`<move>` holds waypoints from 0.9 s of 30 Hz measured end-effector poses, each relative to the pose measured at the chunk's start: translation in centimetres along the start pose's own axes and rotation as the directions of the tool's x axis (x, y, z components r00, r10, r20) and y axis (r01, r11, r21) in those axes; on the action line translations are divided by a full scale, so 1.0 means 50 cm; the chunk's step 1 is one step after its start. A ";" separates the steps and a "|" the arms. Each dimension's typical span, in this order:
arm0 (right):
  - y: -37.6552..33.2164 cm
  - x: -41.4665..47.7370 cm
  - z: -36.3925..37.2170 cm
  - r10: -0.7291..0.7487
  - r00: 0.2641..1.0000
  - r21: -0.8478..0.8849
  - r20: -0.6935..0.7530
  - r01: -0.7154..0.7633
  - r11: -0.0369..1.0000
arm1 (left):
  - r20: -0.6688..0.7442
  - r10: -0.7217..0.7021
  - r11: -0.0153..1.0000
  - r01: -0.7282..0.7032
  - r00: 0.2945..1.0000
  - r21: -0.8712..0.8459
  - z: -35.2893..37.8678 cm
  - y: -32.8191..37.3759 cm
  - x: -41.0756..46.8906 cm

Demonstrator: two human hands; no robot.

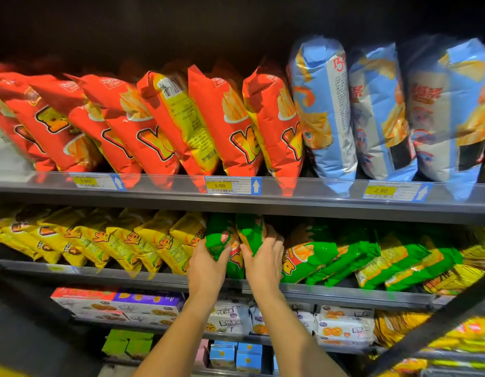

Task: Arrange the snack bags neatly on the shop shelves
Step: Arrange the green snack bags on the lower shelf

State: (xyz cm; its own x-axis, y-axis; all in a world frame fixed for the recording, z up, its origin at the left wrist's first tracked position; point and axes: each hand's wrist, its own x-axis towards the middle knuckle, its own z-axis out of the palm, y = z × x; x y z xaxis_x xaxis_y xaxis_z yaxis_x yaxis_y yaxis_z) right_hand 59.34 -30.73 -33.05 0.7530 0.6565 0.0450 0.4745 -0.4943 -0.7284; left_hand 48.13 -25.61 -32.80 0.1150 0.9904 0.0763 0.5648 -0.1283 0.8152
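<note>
A shop aisle is shown. Tiers of grey metal shelves [290, 205] are packed with rows of identical goods: red snack bags [143, 123], blue snack bags [323, 112], yellow snack bags [121, 240], green snack bags [344, 257] and biscuit boxes [116, 303]. Yellow price labels [219, 185], marked 3.00 and 2.90, are fixed along the shelf edges.

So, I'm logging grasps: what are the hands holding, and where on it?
Left hand grips one green bag around its lower half; right hand grips the neighbouring green bag the same way.
</note>
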 end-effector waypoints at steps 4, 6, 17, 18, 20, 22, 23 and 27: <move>0.003 0.008 0.017 -0.021 1.000 -0.059 0.016 0.022 0.998 | 0.026 -0.036 0.996 0.034 0.999 0.079 -0.006 -0.006 0.002; 0.000 0.017 0.019 -0.025 0.999 -0.025 0.028 0.026 0.999 | 0.026 -0.054 0.992 0.050 0.998 0.117 -0.011 -0.007 -0.001; 0.046 0.011 0.029 -0.102 0.981 -0.110 0.162 0.121 0.987 | 0.096 -0.168 0.973 0.149 0.981 0.175 -0.043 0.000 -0.049; 0.047 0.011 0.022 -0.114 0.978 -0.110 0.174 0.134 0.985 | 0.110 -0.163 0.975 0.142 0.980 0.173 -0.045 0.006 -0.058; 0.048 0.010 0.005 -0.141 0.973 -0.110 0.182 0.162 0.981 | 0.136 -0.135 0.979 0.112 0.981 0.168 -0.047 0.021 -0.075; 0.048 0.005 -0.016 -0.179 0.968 -0.102 0.174 0.199 0.975 | 0.155 -0.098 0.986 0.075 0.983 0.149 -0.048 0.043 -0.091; 0.051 -0.001 -0.028 -0.200 0.966 -0.095 0.163 0.217 0.971 | 0.167 -0.078 0.989 0.056 0.983 0.136 -0.048 0.055 -0.099; 0.079 -0.031 -0.084 -0.248 0.962 -0.037 0.118 0.254 0.967 | 0.184 0.026 0.998 -0.035 0.983 0.045 -0.033 0.103 -0.135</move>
State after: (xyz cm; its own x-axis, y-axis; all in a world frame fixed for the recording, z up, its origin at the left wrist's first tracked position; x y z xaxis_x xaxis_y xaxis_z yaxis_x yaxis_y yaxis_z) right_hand 61.93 -36.10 -33.12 0.5525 0.8212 0.1429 0.6668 -0.3325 -0.6670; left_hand 48.92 -32.88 -28.16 0.2779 0.9606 -0.0090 0.5963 -0.1651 0.7856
